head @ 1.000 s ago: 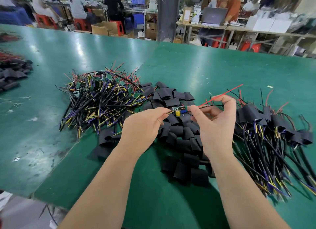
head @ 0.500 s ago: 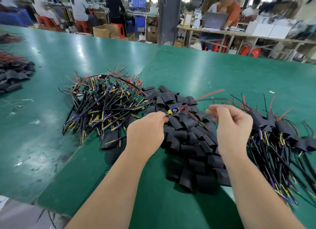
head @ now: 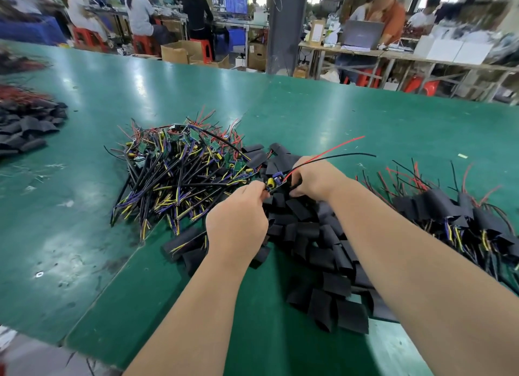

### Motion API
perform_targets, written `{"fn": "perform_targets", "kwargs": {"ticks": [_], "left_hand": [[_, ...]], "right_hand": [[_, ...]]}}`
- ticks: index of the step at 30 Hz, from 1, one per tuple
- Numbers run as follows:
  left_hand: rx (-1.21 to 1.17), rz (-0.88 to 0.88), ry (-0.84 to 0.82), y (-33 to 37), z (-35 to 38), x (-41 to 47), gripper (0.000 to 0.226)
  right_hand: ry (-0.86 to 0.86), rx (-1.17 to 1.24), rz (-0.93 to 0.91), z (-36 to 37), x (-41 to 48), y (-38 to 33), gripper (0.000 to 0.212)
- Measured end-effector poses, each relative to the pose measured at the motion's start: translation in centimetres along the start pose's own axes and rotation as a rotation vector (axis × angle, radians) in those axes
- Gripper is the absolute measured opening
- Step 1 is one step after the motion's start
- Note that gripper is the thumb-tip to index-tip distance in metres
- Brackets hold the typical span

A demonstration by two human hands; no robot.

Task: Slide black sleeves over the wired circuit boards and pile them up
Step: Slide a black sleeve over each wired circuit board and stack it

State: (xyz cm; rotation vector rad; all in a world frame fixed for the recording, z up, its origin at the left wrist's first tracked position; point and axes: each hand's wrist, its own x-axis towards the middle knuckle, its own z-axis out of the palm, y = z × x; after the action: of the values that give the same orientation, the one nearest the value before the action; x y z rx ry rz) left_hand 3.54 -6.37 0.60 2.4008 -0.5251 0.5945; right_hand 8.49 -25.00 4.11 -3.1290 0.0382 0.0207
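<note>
Now the left hand (head: 238, 221) pinches the board (head: 273, 182) by its near end, while the right hand (head: 317, 179) curls round what seems a sleeve (head: 292, 185) at the lead end. Best hold the red and black leads (head: 331, 153) straight so the sleeve slides without snagging. Underneath crowd loose sleeves (head: 323, 252); bare boards (head: 174, 167) tangle left, finished ones (head: 449, 215) right, on the surface (head: 84, 221). Farther left lies another sleeve heap (head: 25, 128).

Both bare forearms extend forward and converge. Left hand (head: 237, 221), back uppermost, pinches one end of a small circuit board (head: 276, 182) between curled fingers (head: 261, 193). Right hand (head: 317, 179) grips the opposite end, fingers curled under.
</note>
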Motion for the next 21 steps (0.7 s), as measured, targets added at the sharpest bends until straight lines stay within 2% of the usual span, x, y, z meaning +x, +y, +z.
{"fn": "perform_targets", "kwargs": {"ticks": [2,4,8,14,17,21], "left_hand": [[0.001,0.000,-0.007,0.0,0.0,0.0,0.039],[-0.012,-0.006,-0.016,-0.1,-0.1,0.0,0.040],[-0.053,-0.010,-0.011,-0.2,-0.3,0.0,0.039],[-0.079,0.017,-0.040,0.0,-0.5,-0.1,0.021],[-0.117,0.101,-0.071,0.0,-0.8,-0.2,0.027],[-0.163,0.198,-0.113,-0.1,-0.9,-0.3,0.021]], "right_hand": [[0.067,-0.097,0.027,-0.7,-0.6,-0.4,0.027],[0.201,-0.026,0.101,-0.7,-1.5,-0.6,0.021],[0.398,0.690,0.285,0.2,-3.9,-0.4,0.008],[0.410,1.816,0.400,0.3,-9.9,1.1,0.011],[0.476,2.056,0.336,0.4,-12.2,2.1,0.008],[0.642,2.163,0.246,0.9,-14.0,3.3,0.013]]}}
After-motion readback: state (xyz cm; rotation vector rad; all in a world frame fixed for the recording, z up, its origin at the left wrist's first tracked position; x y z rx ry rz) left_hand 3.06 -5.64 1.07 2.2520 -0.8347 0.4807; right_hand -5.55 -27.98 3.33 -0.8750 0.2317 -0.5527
